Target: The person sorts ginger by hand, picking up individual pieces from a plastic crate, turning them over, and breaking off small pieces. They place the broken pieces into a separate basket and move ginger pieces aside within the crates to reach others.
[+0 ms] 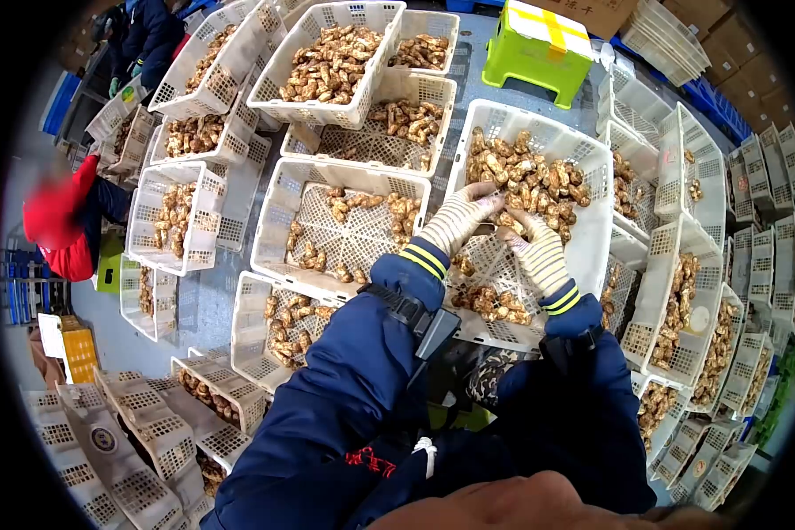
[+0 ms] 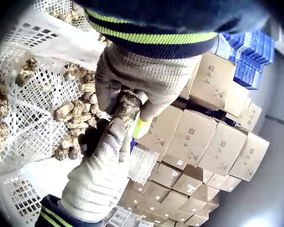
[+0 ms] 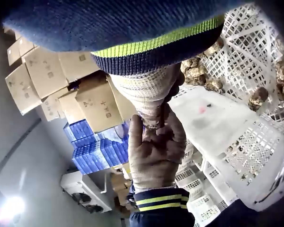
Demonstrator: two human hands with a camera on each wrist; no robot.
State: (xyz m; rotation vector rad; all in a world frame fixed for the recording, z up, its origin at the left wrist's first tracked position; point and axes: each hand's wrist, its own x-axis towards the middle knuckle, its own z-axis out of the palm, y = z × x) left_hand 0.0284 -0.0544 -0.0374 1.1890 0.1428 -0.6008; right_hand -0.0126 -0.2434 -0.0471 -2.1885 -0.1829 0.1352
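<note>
Both hands, in striped knit gloves with dark-stained fingers, meet over a white perforated crate of brown-and-cream mushrooms. Between thumb and fingers, my left hand grips one mushroom near its upper end. At the lower end of the same mushroom, my right hand pinches it with its fingertips. In the right wrist view the right hand largely hides the mushroom, and the left hand shows beneath. Mushrooms are heaped at the crate's far side, with a smaller group at its near side.
More white crates of mushrooms crowd the left, with a half-filled crate right beside. Stacked crates line the right side. A green stool stands beyond. A person in red is at the far left. Cardboard boxes are piled behind.
</note>
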